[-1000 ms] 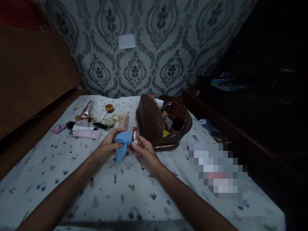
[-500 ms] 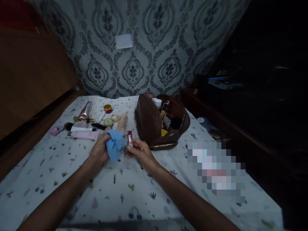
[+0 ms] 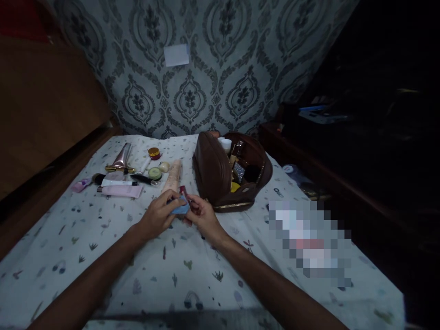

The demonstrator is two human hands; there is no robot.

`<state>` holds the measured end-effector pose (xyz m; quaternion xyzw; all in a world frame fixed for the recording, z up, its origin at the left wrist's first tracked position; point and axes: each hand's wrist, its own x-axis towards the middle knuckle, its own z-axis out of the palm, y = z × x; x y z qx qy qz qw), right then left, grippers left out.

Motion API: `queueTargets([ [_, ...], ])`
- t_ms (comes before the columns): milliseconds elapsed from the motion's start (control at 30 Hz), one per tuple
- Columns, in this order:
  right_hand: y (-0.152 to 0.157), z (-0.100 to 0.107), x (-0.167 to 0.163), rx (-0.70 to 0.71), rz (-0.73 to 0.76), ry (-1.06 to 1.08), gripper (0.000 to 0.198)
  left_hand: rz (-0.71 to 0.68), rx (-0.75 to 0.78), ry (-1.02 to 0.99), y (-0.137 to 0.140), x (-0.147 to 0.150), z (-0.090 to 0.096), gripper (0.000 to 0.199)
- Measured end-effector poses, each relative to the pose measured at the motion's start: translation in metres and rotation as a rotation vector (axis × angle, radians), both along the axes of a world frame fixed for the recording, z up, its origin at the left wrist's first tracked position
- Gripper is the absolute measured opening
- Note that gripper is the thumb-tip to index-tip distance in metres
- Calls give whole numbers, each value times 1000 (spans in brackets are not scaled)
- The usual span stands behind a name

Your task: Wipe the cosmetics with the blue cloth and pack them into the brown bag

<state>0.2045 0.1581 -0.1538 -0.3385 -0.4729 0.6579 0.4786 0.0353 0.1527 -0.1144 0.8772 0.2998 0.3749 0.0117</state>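
1. Blue, soft fabric cloth point(image 3: 181, 209) has moved right, from beside the small, glossy red-topped container point(image 3: 182, 189) to close against it, at the centre of the frame; it hung looser half a second ago.
2. With it came the left hand point(image 3: 158, 215), now nearly meeting the right hand point(image 3: 205, 220). The left has its fingers closed on the cloth; the right grips the container, its lower part hidden by fingers and cloth.
3. For the work in hand, this suggests the cloth is being worked against the container, probably wiping it; the exact contact is hidden.
4. Just beyond the hands lies the peach-coloured, slender tube point(image 3: 173, 173). To their right, the brown, leather-look zip bag point(image 3: 210, 167) stands open, unmoved, right of centre on the white, print-patterned cover point(image 3: 147, 279).
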Motion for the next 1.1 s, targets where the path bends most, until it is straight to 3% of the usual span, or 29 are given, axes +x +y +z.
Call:
queueTargets([
  [200,-6,4,1,100,45,-102,37,142,26,-30,3,-5,-1,24],
  [433,-7,5,4,125,27,-156,44,311,-45,-128,10,-11,3,17],
  [633,-6,0,4,160,-27,-183,48,350,-14,-71,9,-10,0,17],
  [900,-4,-4,6,476,-209,-432,43,366,160,157,4,-10,-2,22],
  [1100,-3,-4,9,565,-242,-532,43,303,167,198,-5,2,-8,17],
])
